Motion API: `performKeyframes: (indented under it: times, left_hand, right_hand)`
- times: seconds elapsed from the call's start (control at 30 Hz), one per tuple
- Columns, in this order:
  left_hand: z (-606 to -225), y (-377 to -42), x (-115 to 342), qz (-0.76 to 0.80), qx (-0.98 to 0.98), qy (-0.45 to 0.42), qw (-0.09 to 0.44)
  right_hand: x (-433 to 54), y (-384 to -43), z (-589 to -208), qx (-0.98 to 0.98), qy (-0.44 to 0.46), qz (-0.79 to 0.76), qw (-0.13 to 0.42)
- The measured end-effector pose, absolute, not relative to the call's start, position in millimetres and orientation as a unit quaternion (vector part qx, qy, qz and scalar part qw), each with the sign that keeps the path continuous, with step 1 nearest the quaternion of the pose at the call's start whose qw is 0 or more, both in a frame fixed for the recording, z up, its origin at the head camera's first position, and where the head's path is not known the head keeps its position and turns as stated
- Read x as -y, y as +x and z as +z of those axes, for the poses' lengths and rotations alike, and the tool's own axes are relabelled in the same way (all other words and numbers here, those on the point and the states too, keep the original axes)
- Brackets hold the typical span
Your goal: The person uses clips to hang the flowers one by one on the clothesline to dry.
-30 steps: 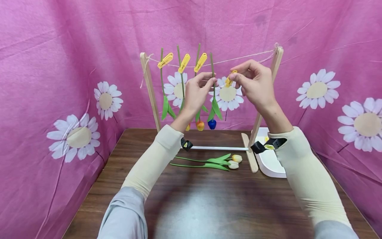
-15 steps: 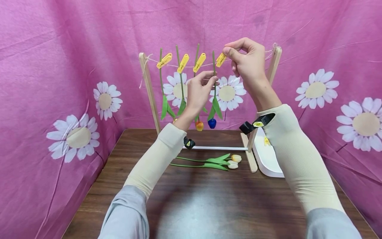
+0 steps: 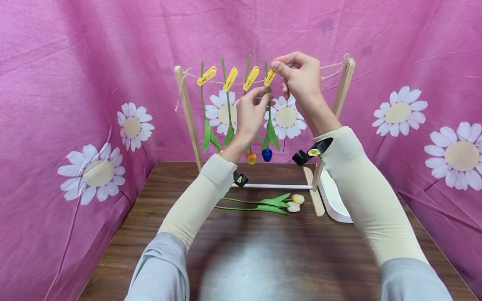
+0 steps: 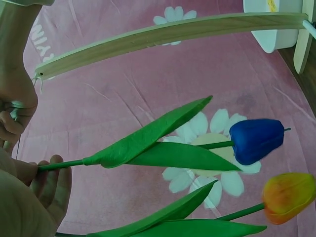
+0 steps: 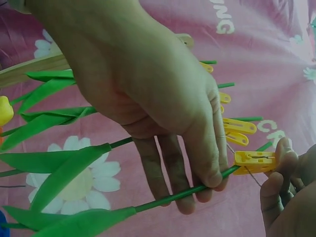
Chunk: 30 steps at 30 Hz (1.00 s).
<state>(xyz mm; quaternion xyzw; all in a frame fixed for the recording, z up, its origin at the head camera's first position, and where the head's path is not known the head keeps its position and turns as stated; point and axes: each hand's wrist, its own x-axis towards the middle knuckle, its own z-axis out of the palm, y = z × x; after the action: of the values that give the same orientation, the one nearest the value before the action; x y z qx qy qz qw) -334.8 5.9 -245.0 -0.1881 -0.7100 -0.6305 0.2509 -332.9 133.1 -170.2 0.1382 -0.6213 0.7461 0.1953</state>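
Note:
Head down beside the string (image 3: 331, 67) hangs an artificial blue tulip (image 4: 256, 141), its stem pinched between the thumb and fingers of my left hand (image 3: 250, 115). Just above, my right hand (image 3: 303, 77) pinches a yellow clothespin (image 5: 254, 160) by its handle end. In the right wrist view the clothespin's jaws overlap the stem and the string. To the left, three more tulips hang upside down from the string, each at a yellow clothespin. One of these is an orange-yellow tulip (image 4: 289, 197); my left arm partly hides the others.
Two wooden posts, left (image 3: 190, 121) and right (image 3: 344, 90), carry the string, with a white rod (image 3: 278, 187) between them low down. Pale tulips (image 3: 293, 207) lie on the wooden table (image 3: 241, 259). A white tray (image 3: 335, 205) stands right, partly behind my right arm.
My right hand has risen and moved left, bringing the clothespin from right of the stem up to the stem at the string. My left hand keeps its grip on the stem, nearly still.

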Motion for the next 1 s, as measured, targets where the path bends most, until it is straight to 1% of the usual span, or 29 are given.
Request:
performKeyframes:
  times: [0.43,0.77,1.0]
  left_hand:
    - [-243.4,-333.8,-5.6,-0.642,0.710,-0.174,0.234]
    - [-243.9,-333.7,-4.2,-0.625,0.725,-0.170,0.235]
    - [-246.3,-332.2,-2.2,-0.620,0.727,-0.182,0.235]
  right_hand:
    - [-134.0,-332.6,-177.5,0.634,0.130,0.744,0.168]
    - [-132.7,-331.5,-183.5,0.641,0.156,0.728,0.185]
    - [-133.8,-327.1,-184.9,0.655,0.167,0.707,0.208]
